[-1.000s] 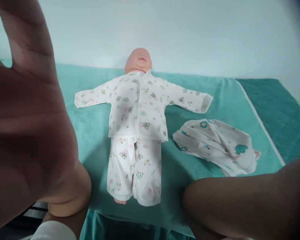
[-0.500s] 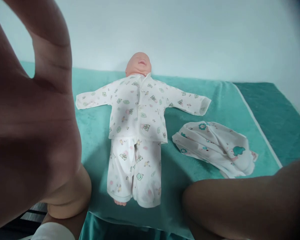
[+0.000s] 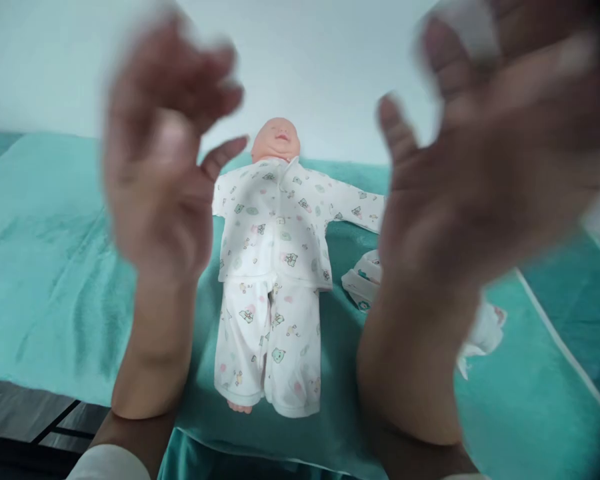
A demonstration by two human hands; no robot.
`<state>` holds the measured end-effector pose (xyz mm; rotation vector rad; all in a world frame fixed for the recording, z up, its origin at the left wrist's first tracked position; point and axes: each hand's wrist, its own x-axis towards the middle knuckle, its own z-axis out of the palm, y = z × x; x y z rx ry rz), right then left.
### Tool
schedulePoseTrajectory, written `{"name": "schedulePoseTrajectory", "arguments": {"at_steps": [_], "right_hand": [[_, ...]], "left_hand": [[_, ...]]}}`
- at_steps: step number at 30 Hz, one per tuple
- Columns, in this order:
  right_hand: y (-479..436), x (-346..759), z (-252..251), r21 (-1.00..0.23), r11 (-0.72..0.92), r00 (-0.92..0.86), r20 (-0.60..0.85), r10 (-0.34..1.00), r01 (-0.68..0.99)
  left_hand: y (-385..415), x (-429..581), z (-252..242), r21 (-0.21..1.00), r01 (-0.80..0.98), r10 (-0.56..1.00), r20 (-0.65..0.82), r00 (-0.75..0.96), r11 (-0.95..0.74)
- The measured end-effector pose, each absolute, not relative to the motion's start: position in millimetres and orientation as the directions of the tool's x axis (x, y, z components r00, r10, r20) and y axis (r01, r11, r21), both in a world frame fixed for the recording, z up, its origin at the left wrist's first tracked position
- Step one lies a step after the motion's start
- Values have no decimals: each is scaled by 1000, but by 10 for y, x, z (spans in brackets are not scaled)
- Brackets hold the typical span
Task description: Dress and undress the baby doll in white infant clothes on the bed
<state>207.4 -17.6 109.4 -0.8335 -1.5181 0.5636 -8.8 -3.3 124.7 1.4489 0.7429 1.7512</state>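
Observation:
My left hand (image 3: 163, 180) is raised in front of the camera, blurred, its fingers apart and a little bent, with nothing in it. Opposite it, my right hand (image 3: 480, 167) is up too, fingers spread and empty, also smeared by motion. Between them, farther off, a baby doll (image 3: 275, 140) lies on its back. It wears a white printed long-sleeved top (image 3: 275, 233) and matching trousers (image 3: 293, 353); toes show below one trouser leg. Neither hand appears to touch the doll. Behind my right forearm lies a crumpled white printed baby garment (image 3: 363, 280), partly covered from view.
A green cloth (image 3: 55, 267) covers the table or bed under the doll, with a darker green strip (image 3: 570, 293) past a pale edge at right. A pale wall (image 3: 320, 67) rises behind. At lower left, dark thin bars (image 3: 55, 423) stand over a grey floor.
My left hand has moved away from the camera, so the cloth at left shows. My right hand has come up into view at upper right. The doll and clothes lie as before.

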Motion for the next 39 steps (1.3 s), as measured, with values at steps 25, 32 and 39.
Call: {"name": "schedulePoseTrajectory", "arguments": {"at_steps": [25, 32, 39], "right_hand": [[668, 1964, 201, -742, 558, -57, 582, 812, 373], [718, 1999, 169, -790, 543, -88, 543, 835, 284], [724, 2003, 164, -795, 564, -95, 558, 824, 222]], "left_hand": [[473, 237, 410, 655, 511, 823, 519, 232, -557], [509, 211, 382, 600, 561, 814, 503, 290, -571], [529, 199, 382, 617, 543, 817, 496, 294, -570]]}}
